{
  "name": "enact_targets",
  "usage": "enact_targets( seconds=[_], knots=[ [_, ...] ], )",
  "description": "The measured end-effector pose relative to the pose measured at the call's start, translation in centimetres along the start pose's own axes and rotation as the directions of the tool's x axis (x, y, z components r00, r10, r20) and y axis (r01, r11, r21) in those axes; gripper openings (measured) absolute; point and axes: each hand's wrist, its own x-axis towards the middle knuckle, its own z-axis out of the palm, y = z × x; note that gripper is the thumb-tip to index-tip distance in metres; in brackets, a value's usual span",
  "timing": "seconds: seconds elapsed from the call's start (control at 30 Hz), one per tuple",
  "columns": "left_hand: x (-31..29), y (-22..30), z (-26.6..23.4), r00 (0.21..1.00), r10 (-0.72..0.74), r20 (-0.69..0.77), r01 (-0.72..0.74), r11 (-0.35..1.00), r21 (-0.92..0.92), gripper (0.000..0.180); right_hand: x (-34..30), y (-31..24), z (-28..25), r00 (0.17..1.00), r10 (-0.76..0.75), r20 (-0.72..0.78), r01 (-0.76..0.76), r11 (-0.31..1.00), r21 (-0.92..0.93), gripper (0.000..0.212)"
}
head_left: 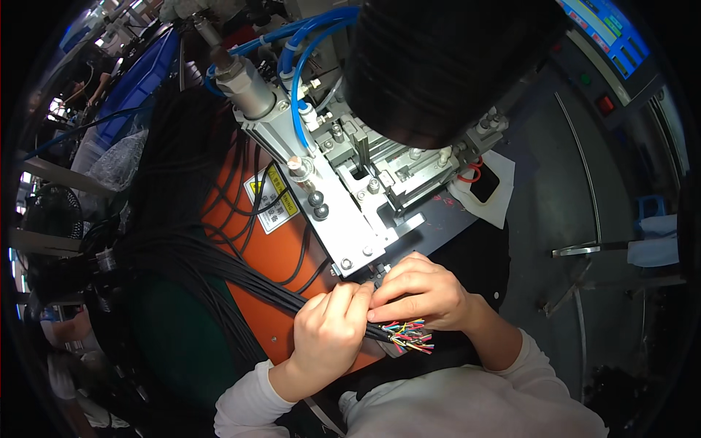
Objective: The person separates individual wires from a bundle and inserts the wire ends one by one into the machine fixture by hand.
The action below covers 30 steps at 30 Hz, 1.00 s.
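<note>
My left hand [330, 332] is closed, with a bundle of black cables [274, 292] running in under it from the left. Past that hand the bundle comes out with stripped ends, where many thin coloured wires [410, 337] fan out below my right palm. My right hand [425, 293] is closed too, its thumb and fingers pinched together against the left fingertips. What sits in that pinch is hidden. Both hands meet just in front of the front edge of a silver metal fixture [339, 226], beside a small dark part at its tip.
Black cables hang over the orange surface [248, 314] left of the fixture. Blue air hoses [296, 87] rise behind it, and a large black cylinder [445, 73] overhangs it. A dark phone-like object [485, 186] lies on white paper at right, near red-handled scissors [471, 172]. A screen [610, 33] stands far right.
</note>
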Motion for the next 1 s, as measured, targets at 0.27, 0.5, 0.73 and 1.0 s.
enact_targets(
  seconds=[0.27,0.5,0.73,1.0],
  knots=[
    [1.6,0.8,-1.3,0.948,0.216,-0.236,-0.221,0.975,0.004,0.033,-1.2,-0.5,-1.3,0.964,0.063,-0.258,-0.071,0.997,-0.024,0.019],
    [0.8,-0.6,-1.2,0.964,0.137,-0.227,-0.169,0.978,-0.126,0.024,-0.4,-1.6,2.6,0.848,0.362,-0.386,-0.129,0.848,0.513,0.027],
    [0.4,-0.2,-6.8,0.964,0.244,-0.102,-0.259,0.949,-0.177,0.043,3.3,-5.7,5.2,0.879,0.467,0.095,-0.477,0.862,0.172,0.039],
    [-9.1,-21.1,-21.3,-0.235,-0.522,-0.820,0.308,0.760,-0.572,0.092,4.2,-5.4,6.3,0.979,0.130,0.159,-0.127,0.992,-0.027,0.012]
  ],
)
